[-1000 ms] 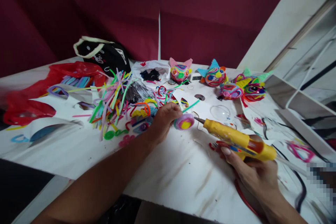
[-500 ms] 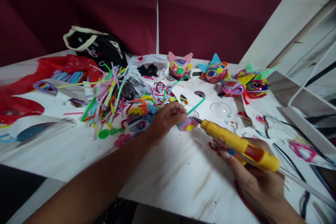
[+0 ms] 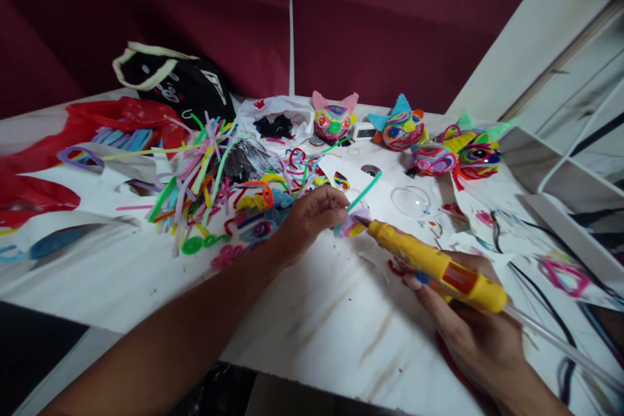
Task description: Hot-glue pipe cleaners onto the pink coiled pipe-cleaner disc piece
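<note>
My left hand point(image 3: 314, 213) is closed in a pinch over the middle of the table. A teal-green pipe cleaner point(image 3: 364, 192) sticks out from its fingertips, up and to the right. Just below lies a small piece of coiled pipe cleaners point(image 3: 351, 227) in purple, pink and yellow, partly behind the fingers. My right hand point(image 3: 468, 318) is wrapped round a yellow hot glue gun point(image 3: 414, 250), with a clear glue stick point(image 3: 546, 325) running out of its back. The gun's dark nozzle reaches the coiled piece beside the green pipe cleaner; whether they touch, I cannot tell.
Loose pipe cleaners point(image 3: 195, 175) are heaped at left beside a red plastic bag point(image 3: 43, 143). Several colourful animal heads point(image 3: 334, 118) stand along the back. A clear plastic dome point(image 3: 411, 200) lies right of centre. Black cables point(image 3: 541, 302) cross the right side.
The glue gun and my right hand have shifted slightly left and up. The green pipe cleaner is tilted a bit more upright, while my left hand keeps its pinch.
</note>
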The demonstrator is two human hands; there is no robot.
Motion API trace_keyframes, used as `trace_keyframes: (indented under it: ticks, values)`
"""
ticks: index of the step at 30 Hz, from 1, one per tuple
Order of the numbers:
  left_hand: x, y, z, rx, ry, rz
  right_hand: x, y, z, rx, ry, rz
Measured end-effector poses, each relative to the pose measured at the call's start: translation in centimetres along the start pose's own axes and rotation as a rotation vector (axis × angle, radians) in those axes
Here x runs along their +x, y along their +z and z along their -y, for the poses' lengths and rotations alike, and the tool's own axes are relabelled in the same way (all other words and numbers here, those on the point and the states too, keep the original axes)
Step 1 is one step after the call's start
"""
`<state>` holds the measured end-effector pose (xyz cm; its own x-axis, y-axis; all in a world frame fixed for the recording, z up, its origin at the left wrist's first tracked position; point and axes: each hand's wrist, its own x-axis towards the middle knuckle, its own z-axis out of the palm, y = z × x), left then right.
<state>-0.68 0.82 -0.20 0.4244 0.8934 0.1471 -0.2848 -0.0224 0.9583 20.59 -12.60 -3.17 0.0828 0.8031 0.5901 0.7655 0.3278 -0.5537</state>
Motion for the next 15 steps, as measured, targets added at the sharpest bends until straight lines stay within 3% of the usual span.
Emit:
trace_keyframes:
  ticks: [15]
  values:
    - [0.17,-0.15,0.65,0.089,0.066,0.053,0.48,0.31,1.02,-0.085,-0.060,-0.013]
